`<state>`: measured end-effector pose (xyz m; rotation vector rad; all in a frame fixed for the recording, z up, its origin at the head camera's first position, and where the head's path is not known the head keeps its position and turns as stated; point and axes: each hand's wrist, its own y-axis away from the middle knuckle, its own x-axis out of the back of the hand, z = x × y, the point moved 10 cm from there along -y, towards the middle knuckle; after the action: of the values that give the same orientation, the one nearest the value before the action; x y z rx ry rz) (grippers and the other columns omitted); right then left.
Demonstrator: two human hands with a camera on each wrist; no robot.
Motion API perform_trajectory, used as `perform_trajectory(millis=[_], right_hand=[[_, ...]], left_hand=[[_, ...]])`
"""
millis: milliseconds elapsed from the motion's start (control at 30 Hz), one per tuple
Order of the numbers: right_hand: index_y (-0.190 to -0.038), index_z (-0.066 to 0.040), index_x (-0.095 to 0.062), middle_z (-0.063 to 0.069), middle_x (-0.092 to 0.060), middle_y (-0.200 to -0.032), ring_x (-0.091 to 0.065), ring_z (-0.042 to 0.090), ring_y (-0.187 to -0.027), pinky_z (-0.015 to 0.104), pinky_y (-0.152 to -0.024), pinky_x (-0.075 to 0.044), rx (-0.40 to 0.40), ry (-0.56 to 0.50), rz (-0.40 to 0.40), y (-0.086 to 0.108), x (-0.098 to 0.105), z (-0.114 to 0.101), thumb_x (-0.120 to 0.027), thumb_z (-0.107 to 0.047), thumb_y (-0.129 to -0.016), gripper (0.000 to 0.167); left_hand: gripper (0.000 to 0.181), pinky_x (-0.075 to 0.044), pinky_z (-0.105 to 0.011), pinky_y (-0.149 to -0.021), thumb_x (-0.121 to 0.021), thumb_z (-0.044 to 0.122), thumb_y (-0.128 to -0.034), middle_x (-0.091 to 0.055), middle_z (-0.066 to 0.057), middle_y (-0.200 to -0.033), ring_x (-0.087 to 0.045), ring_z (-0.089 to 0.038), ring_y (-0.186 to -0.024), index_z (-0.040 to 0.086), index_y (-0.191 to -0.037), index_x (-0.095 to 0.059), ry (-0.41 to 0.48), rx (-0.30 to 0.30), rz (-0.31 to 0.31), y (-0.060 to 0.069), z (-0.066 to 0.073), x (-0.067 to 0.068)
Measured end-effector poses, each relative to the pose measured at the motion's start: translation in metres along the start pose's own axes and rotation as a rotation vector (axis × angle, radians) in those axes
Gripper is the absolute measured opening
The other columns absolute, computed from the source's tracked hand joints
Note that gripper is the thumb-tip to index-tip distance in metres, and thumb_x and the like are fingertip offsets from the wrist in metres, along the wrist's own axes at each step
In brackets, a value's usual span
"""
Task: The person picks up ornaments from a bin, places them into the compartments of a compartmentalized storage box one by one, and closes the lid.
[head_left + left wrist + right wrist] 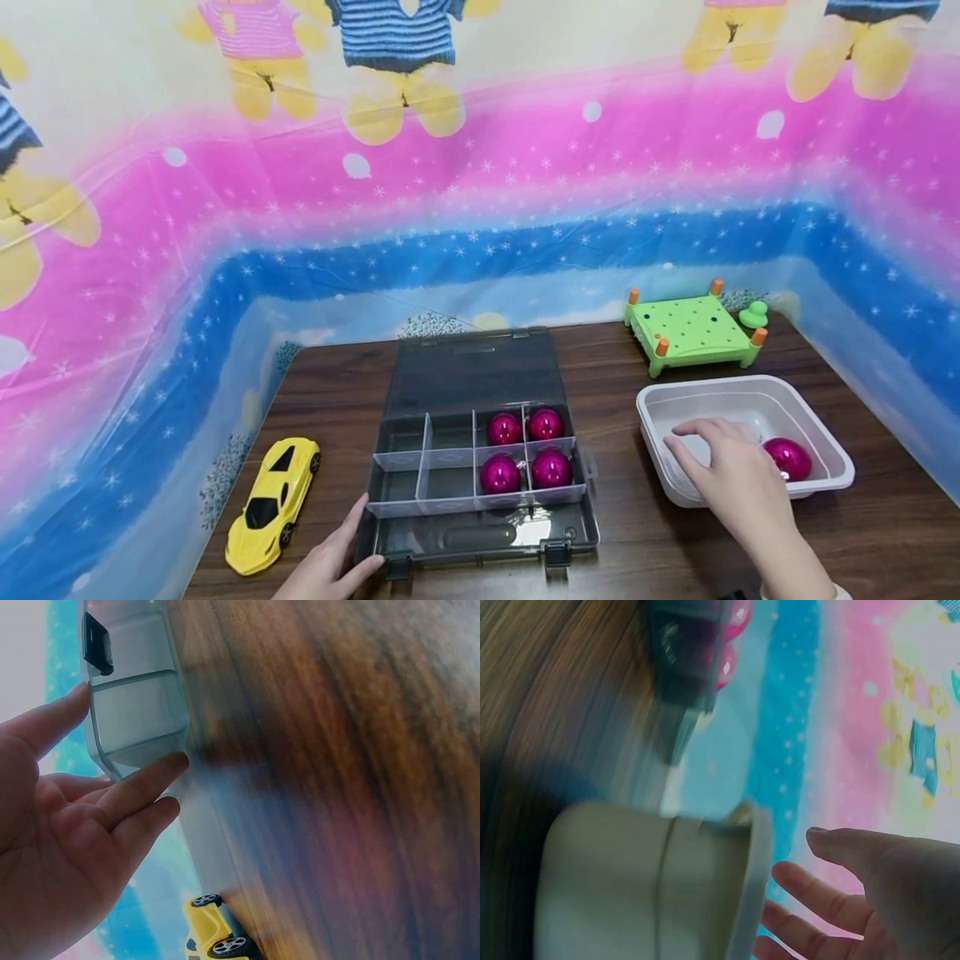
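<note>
Cloth backdrop (525, 179): printed, stands behind the table; top cut off by the frame.
Table (333, 392): dark wood grain; near edge out of frame.
Divider box (408, 537): on the table, lid (472, 375) folded back. Eight small compartments; the four on the right hold one ball each, the four on the left hold none. I'd call it half filled.
White basin (662, 475): right of the box, one ball in view. My right hand covers part of its floor, so more balls can't be ruled out. Right wrist view gives mostly outer wall and rim, blurred.
Green toy bed (693, 329): behind the basin, orange post tops, apart from the work.
Yellow car (273, 504): left of the box, not touching it.
Left hand (337, 554): fingers extended, resting against the box's near left corner, steadying it I think.
Right hand (738, 471): over the basin, thumb and fingers spread, nothing held.
Magenta balls (552, 468): four in the box; the basin ball (789, 460) sits at the right side, partly behind my hand. Left to do, as I judge it: at least that one.
Black object (733, 595): bottom edge, cut off, can't identify.
</note>
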<state>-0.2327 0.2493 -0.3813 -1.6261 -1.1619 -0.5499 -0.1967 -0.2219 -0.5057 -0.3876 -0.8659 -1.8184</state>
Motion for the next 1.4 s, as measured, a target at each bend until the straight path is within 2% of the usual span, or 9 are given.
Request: perform_trajectory(millis=[133,300,567,800,867,900,1100,1133,1400], right_hand=[[-0.097,-0.013,-0.074,0.015,-0.069,-0.1,-0.057,0.039,-0.095,0.055,-0.076,-0.044,-0.035,0.025,-0.026,0.002,0.002,0.022,-0.074,-0.038,-0.085,0.028],[-0.1,-0.012,-0.074,0.017,-0.068,-0.098,-0.056,0.041,-0.089,0.055,-0.066,-0.043,-0.079,0.073,-0.077,0.003,0.002,0.05,-0.072,-0.042,-0.085,0.033],[-0.104,-0.007,-0.072,0.02,-0.067,-0.099,-0.058,0.044,-0.092,0.059,-0.073,-0.045,-0.12,0.09,-0.224,0.003,-0.01,0.085,-0.074,-0.037,-0.084,0.036],[-0.104,-0.004,-0.073,0.02,-0.068,-0.097,-0.061,0.042,-0.09,0.058,-0.07,-0.047,-0.117,0.087,-0.306,0.002,-0.013,0.097,-0.073,-0.036,-0.084,0.037],[-0.103,-0.003,-0.072,0.019,-0.069,-0.094,-0.062,0.042,-0.089,0.058,-0.071,-0.047,-0.114,0.09,-0.342,0.002,-0.016,0.1,-0.074,-0.035,-0.084,0.037],[-0.103,-0.002,-0.072,0.018,-0.069,-0.093,-0.062,0.041,-0.088,0.058,-0.07,-0.047,-0.113,0.092,-0.362,0.002,-0.017,0.101,-0.075,-0.035,-0.083,0.038],[-0.107,0.001,-0.07,0.015,-0.068,-0.089,-0.062,0.034,-0.08,0.057,-0.069,-0.047,-0.135,0.103,-0.483,0.001,-0.023,0.107,-0.079,-0.04,-0.078,0.051],[-0.108,0.002,-0.07,0.015,-0.068,-0.089,-0.062,0.033,-0.08,0.056,-0.069,-0.047,-0.14,0.104,-0.499,0.001,-0.023,0.107,-0.079,-0.041,-0.078,0.053],[-0.109,0.003,-0.07,0.017,-0.068,-0.093,-0.059,0.028,-0.078,0.05,-0.066,-0.047,-0.16,0.123,-0.602,-0.004,-0.03,0.11,-0.08,-0.044,-0.075,0.06]], left_hand=[[0.09,-0.044,-0.059,-0.089,-0.064,0.043,-0.0918,-0.03,-0.034,-0.146,-0.048,-0.048,-0.119,-0.004,-0.152,-0.016,-0.007,0.0,-0.002,-0.005,-0.008,-0.002],[0.094,-0.043,-0.058,-0.091,-0.06,0.052,-0.091,-0.029,-0.032,-0.147,-0.046,-0.047,-0.122,-0.002,-0.153,-0.014,-0.028,-0.007,-0.022,-0.011,-0.017,-0.004],[0.091,-0.043,-0.059,-0.091,-0.065,0.041,-0.0918,-0.029,-0.035,-0.146,-0.044,-0.05,-0.121,-0.006,-0.151,-0.015,-0.002,0.007,-0.004,-0.007,-0.008,-0.002],[0.088,-0.043,-0.06,-0.09,-0.065,0.037,-0.0922,-0.03,-0.034,-0.145,-0.045,-0.05,-0.121,-0.006,-0.151,-0.016,-0.001,0.007,0.01,-0.002,0.001,0.0],[0.088,-0.043,-0.06,-0.09,-0.065,0.037,-0.0922,-0.03,-0.035,-0.145,-0.045,-0.049,-0.12,-0.006,-0.151,-0.016,0.0,0.008,0.01,-0.002,0.001,0.001],[0.091,-0.042,-0.06,-0.091,-0.064,0.044,-0.0916,-0.03,-0.034,-0.146,-0.045,-0.049,-0.121,-0.005,-0.151,-0.015,0.003,-0.001,0.003,-0.005,-0.004,-0.001],[0.092,-0.041,-0.061,-0.091,-0.064,0.045,-0.0913,-0.029,-0.034,-0.146,-0.044,-0.05,-0.121,-0.005,-0.152,-0.015,0.005,-0.001,-0.001,-0.007,-0.008,-0.002],[0.089,-0.042,-0.061,-0.091,-0.065,0.038,-0.092,-0.03,-0.034,-0.145,-0.045,-0.05,-0.121,-0.006,-0.151,-0.016,0.005,0.007,0.008,-0.005,-0.004,0.0],[0.09,-0.041,-0.06,-0.092,-0.064,0.041,-0.0924,-0.03,-0.034,-0.146,-0.044,-0.049,-0.121,-0.006,-0.151,-0.015,-0.009,0.012,-0.008,-0.004,-0.002,-0.001]])
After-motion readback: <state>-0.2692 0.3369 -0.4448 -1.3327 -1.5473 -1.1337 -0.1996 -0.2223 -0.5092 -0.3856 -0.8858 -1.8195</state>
